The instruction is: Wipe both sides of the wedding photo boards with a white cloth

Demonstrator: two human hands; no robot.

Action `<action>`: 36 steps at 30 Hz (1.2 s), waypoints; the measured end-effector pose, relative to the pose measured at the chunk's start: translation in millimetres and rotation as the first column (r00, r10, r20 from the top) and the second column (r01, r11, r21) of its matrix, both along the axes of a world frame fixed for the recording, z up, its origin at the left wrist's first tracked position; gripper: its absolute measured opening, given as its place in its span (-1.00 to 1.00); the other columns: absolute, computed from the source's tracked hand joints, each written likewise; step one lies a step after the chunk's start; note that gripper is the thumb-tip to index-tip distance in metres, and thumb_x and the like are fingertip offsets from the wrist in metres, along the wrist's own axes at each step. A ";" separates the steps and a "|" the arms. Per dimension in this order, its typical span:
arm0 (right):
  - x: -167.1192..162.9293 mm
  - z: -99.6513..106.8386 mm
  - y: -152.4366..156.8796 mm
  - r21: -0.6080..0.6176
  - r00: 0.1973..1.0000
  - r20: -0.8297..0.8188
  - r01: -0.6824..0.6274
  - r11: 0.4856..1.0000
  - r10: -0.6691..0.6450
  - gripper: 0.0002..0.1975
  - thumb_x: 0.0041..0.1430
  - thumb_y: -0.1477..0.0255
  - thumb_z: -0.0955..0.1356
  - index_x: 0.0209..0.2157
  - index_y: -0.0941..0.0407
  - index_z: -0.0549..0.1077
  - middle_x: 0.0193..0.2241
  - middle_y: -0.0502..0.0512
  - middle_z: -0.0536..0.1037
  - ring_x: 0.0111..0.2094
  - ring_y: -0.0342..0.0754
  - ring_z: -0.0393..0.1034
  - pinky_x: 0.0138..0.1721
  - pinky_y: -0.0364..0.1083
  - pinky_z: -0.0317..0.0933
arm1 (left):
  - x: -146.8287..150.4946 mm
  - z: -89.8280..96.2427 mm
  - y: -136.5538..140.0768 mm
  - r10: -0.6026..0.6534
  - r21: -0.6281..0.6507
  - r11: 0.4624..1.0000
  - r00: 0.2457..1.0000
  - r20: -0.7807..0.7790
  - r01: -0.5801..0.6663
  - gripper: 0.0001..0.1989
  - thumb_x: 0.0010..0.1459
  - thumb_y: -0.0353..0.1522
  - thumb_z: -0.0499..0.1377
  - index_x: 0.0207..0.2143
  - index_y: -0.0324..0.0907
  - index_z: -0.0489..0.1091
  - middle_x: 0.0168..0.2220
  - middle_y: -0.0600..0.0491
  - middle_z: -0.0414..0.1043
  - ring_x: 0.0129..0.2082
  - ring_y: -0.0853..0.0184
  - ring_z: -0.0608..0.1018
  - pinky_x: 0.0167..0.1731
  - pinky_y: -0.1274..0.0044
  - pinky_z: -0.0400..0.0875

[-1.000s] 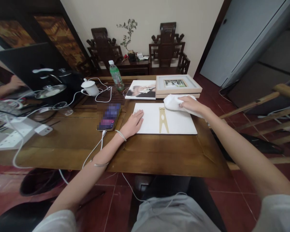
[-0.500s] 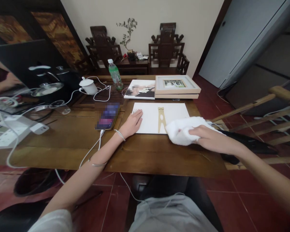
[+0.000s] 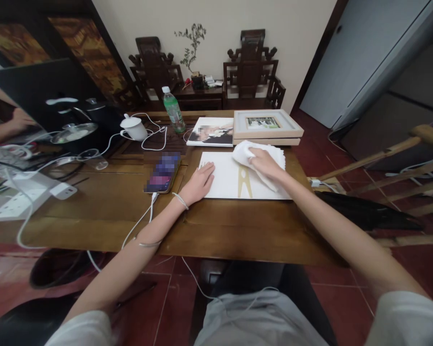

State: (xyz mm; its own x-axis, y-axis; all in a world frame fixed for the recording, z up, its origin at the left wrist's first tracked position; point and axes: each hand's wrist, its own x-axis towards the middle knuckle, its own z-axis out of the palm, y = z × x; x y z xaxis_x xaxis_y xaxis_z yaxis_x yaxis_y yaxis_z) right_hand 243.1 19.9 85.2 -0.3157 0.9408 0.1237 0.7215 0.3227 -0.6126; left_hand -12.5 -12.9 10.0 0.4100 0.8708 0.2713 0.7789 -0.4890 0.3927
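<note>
A flat white board [image 3: 223,181] with a tan, two-legged figure [image 3: 244,185] on its face lies on the wooden table before me. Pressed on the board's left side, my left hand [image 3: 201,183] is open, its fingers stretched out. My right hand [image 3: 262,162] grips a white cloth [image 3: 240,153] over the board's upper right part. The cloth covers the top of the figure and hangs down toward the right edge of the board.
Behind the board lie a white-edged picture [image 3: 209,132] and stacked wooden frames [image 3: 286,126]. A phone [image 3: 164,173] on a cable, a green bottle [image 3: 173,113] and a lidded white cup [image 3: 134,129] stand to the left. Further left are a power strip [image 3: 27,194] and another person's hand [image 3: 19,119].
My right hand has carried the cloth from the board's lower right corner up and left, onto its upper part, covering the figure's head. My left hand stays on the board.
</note>
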 end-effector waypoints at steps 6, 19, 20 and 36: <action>-25.5 -8.3 -61.5 0.031 0.900 0.356 -0.278 0.960 0.250 -0.64 0.01 0.67 0.17 -0.18 0.19 0.42 0.06 0.45 0.45 0.31 0.31 0.04 0.20 0.37 -0.10 | 1.5 0.4 0.2 0.001 -0.009 1.000 1.000 -0.023 -0.002 -0.54 0.34 -0.35 -0.10 0.22 -0.29 0.24 0.33 -0.21 0.17 0.36 0.10 0.19 0.31 0.10 0.10; -15.1 21.9 -71.2 -0.058 0.853 0.385 -0.359 0.931 0.353 -0.79 0.01 0.64 0.17 -0.38 0.13 0.36 -0.40 0.18 0.48 -0.33 0.03 0.33 -0.30 -0.08 0.11 | 1.9 -2.5 2.2 0.012 -0.017 1.000 0.999 -0.031 -0.013 -0.53 0.34 -0.35 -0.10 0.23 -0.32 0.23 0.33 -0.22 0.16 0.37 0.09 0.18 0.32 0.10 0.09; -16.6 20.1 -55.3 -0.033 0.860 0.385 -0.351 0.936 0.336 -0.79 0.00 0.64 0.18 -0.39 0.13 0.36 -0.41 0.18 0.48 -0.33 0.03 0.33 -0.29 -0.08 0.10 | 1.8 -2.5 2.3 0.013 -0.017 1.000 0.999 -0.033 -0.013 -0.53 0.34 -0.35 -0.11 0.23 -0.32 0.23 0.33 -0.22 0.16 0.37 0.09 0.18 0.31 0.10 0.09; -20.1 0.5 -99.5 -0.001 0.816 0.440 -0.416 0.909 0.374 -0.67 0.04 0.68 0.16 -0.21 0.18 0.43 0.04 0.42 0.45 0.29 0.23 0.10 0.19 0.27 -0.03 | 2.0 -7.4 3.7 0.007 0.023 1.000 1.000 0.003 -0.007 -0.55 0.34 -0.36 -0.09 0.22 -0.30 0.25 0.32 -0.21 0.18 0.36 0.10 0.19 0.32 0.13 0.10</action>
